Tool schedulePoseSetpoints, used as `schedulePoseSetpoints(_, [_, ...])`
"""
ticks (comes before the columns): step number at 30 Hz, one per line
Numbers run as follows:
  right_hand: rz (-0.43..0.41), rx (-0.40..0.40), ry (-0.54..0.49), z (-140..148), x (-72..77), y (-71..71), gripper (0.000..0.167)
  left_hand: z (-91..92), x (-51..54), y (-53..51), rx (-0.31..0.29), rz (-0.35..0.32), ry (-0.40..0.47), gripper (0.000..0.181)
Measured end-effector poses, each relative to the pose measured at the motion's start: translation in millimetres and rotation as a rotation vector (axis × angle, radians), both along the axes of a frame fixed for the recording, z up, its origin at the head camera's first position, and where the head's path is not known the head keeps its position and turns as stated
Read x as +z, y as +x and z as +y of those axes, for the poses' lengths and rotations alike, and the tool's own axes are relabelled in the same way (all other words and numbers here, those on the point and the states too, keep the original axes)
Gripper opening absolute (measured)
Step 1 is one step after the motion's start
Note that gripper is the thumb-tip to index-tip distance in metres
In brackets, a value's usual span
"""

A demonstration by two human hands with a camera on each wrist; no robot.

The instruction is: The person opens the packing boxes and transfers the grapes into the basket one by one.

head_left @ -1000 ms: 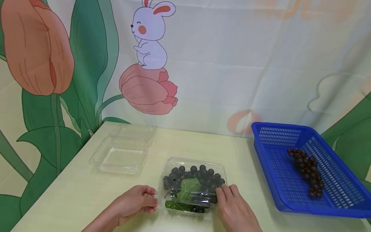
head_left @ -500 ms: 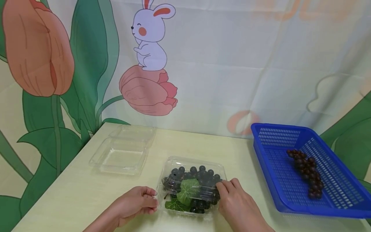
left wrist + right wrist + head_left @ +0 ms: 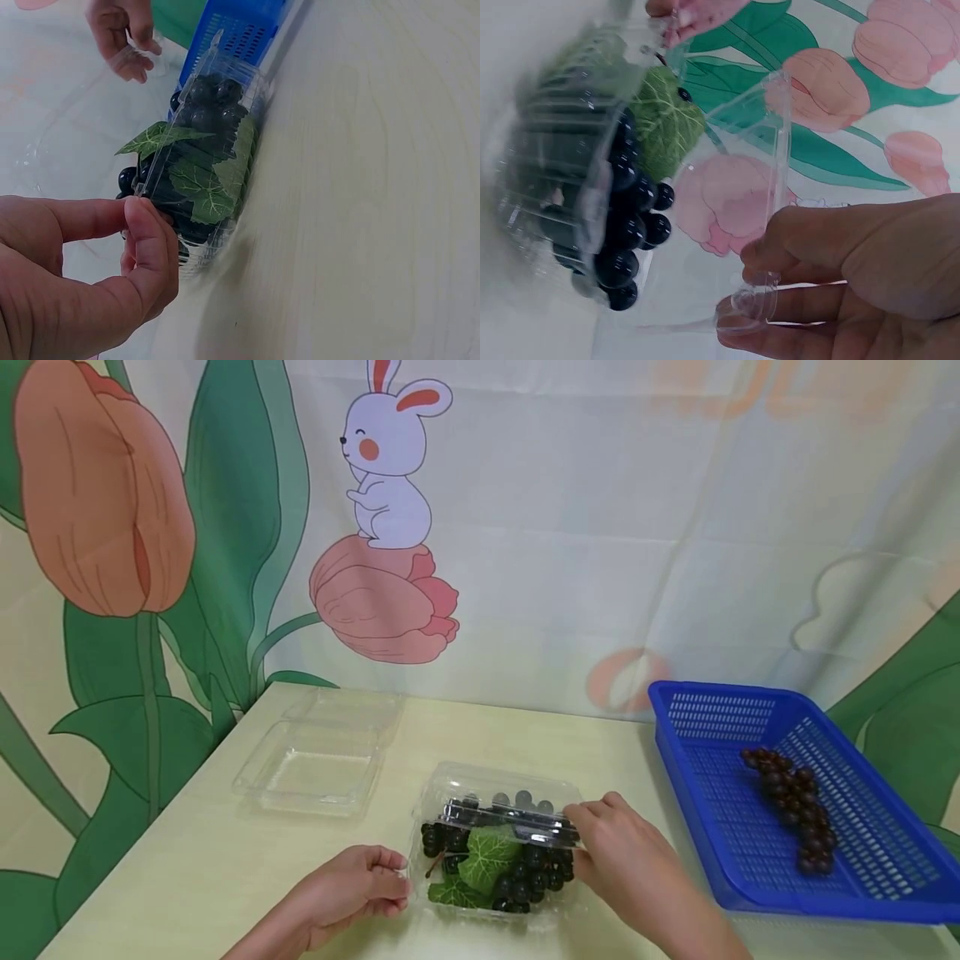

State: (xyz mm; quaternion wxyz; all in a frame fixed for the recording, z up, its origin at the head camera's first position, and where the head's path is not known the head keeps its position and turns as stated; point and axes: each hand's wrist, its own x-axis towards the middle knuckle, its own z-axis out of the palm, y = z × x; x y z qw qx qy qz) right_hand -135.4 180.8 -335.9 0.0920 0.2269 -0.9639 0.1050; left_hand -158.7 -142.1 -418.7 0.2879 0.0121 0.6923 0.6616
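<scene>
A clear plastic box [image 3: 558, 914] at the table's front middle holds black grapes [image 3: 525, 881] and green leaves [image 3: 487, 857]. Its lid [image 3: 510, 822] stands partly raised, tilted over the grapes. My left hand [image 3: 356, 889] pinches the box's left front edge between thumb and fingers, as the left wrist view also shows at the hand [image 3: 97, 270]. With thumb and fingers, my right hand [image 3: 626, 860] grips the lid's front right corner; in the right wrist view the hand [image 3: 840, 277] holds that corner clear of the box's rim.
Behind and left lies another clear box [image 3: 307, 772], its lid folded back, with nothing in it. A blue basket [image 3: 686, 814] on the right holds a bunch of dark red grapes [image 3: 798, 806]. A printed curtain [image 3: 540, 568] hangs behind the table.
My right hand has moved up and away from me with the lid's front edge, widening the gap above the grapes. My left hand has stayed at the box's left edge.
</scene>
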Motion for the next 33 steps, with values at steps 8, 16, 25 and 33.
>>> schedulePoseSetpoints(8, [-0.076, 0.060, 0.021, 9, 12.5, -10.3, 0.034, 1.2, 0.9, -0.4, -0.002, 0.001, 0.008, 0.029])
schedulePoseSetpoints(16, [-0.049, 0.093, 0.025, 14, 20.1, -16.4, 0.033, 0.8, 1.9, -0.6, -0.008, -0.005, 0.004, 0.028])
schedulePoseSetpoints(25, [-0.085, 0.107, -0.085, 14, 22.8, -26.9, 0.038, 0.5, -0.6, 0.7, -0.008, 0.005, -0.004, 0.025])
schedulePoseSetpoints(33, [-0.073, 0.079, -0.155, 18, 22.2, -31.3, 0.039, 1.4, -0.2, 0.2, -0.007, 0.010, -0.012, 0.027])
